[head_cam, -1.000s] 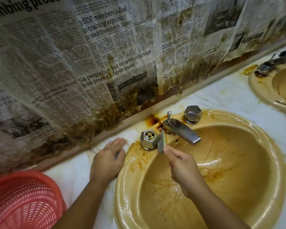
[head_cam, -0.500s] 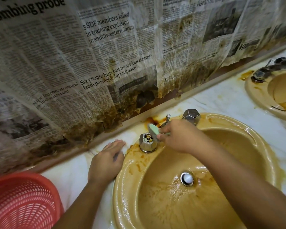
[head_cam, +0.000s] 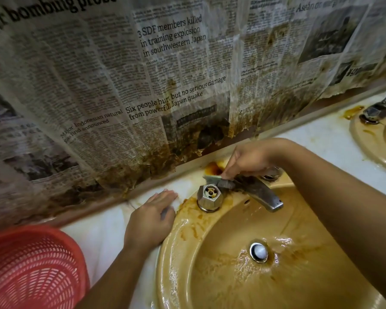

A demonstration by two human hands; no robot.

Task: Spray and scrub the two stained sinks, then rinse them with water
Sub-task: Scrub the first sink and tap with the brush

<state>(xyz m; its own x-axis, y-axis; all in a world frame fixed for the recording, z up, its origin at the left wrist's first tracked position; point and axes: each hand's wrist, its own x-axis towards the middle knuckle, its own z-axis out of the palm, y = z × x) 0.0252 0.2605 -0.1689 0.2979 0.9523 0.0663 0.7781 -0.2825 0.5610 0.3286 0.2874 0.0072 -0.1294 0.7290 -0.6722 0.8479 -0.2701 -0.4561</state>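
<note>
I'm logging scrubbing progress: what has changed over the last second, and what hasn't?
The right hand, gripping the scrub pad throughout, moved from over the basin beside the left knob back across the faucet to its base by the wall. The left hand stayed flat on the counter at the sink rim.

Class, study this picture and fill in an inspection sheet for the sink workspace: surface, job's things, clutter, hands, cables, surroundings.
Surface: white countertop, with a brown stain behind the faucet.
Job's things: near sink wet and streaked brown; far sink stained around its tap; scrub pad against the faucet base.
Clutter: red basket at the left.
Hands: right hand pinches the scrub pad; left hand rests flat on the countertop.
Cables: nothing seen.
Surroundings: stained newspaper covers the wall.
</note>
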